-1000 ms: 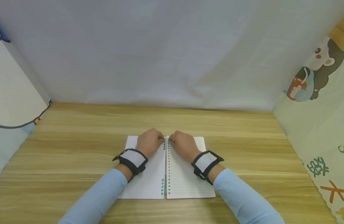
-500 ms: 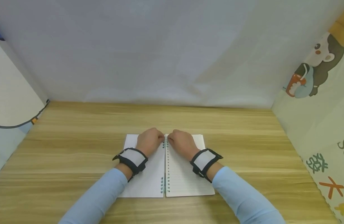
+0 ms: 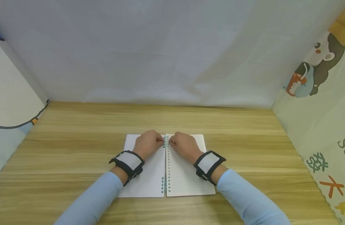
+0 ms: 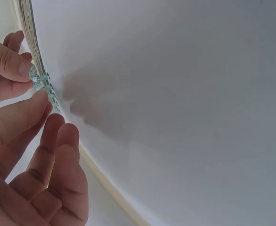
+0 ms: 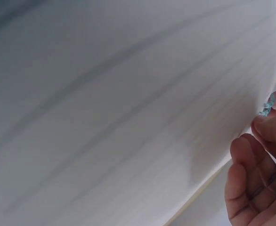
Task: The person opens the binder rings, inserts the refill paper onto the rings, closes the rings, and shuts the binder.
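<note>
An open loose-leaf notebook lies on the table, with a plain white left page point(image 3: 148, 184) and a lined right page point(image 3: 190, 184). Teal plastic binder rings point(image 3: 164, 142) run through the punched holes at the top of its spine; a lower set point(image 3: 162, 185) sits near the bottom. My left hand point(image 3: 147, 145) pinches the upper rings from the left, thumb against fingers. From the other side, my right hand point(image 3: 185, 145) pinches the same binder. The left wrist view shows the rings point(image 4: 41, 80) between both hands' fingertips; in the right wrist view fingers partly hide the rings point(image 5: 267, 106).
The wood-grain table point(image 3: 76, 140) extends around the notebook. A pale curtain point(image 3: 161, 62) hangs behind it, and printed cartoon panels stand at the left and right point(image 3: 310, 131). Both wrists wear black-edged straps point(image 3: 130, 162).
Both hands have slid slightly toward the person along the spine, leaving more of the upper rings showing. The wrists have spread a little apart. The notebook stays open and flat.
</note>
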Demonstrator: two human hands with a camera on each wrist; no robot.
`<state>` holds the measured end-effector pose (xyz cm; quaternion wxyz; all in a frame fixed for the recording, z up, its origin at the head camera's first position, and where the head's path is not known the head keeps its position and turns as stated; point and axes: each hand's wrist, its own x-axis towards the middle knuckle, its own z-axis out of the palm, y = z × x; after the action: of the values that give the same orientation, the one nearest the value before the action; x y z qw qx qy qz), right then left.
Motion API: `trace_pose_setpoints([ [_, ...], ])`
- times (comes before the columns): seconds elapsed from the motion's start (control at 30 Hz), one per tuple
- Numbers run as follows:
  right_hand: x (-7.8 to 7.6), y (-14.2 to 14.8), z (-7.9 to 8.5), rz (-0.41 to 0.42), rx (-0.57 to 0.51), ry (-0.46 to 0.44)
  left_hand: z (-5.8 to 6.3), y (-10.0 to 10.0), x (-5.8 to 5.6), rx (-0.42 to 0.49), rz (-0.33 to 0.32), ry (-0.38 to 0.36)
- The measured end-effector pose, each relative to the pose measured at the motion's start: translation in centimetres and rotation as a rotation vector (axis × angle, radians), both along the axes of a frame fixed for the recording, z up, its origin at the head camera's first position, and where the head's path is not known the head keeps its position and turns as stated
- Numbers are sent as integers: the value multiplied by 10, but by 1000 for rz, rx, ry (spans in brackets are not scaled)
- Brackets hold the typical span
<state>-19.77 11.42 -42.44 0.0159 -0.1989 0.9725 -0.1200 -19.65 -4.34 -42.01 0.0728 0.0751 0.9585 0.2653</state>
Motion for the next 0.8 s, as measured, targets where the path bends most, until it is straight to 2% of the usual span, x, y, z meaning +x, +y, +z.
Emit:
trace_pose_setpoints([
  [0.37,3,-3,1,28,13,1,2,3,2,-53,-2,-19],
  [0.6,2,-2,-4,56,28,49,0,4,2,-61,-27,9],
  [0.8,3,-3,-2,59,44,52,-1,5,2,-63,-36,15],
])
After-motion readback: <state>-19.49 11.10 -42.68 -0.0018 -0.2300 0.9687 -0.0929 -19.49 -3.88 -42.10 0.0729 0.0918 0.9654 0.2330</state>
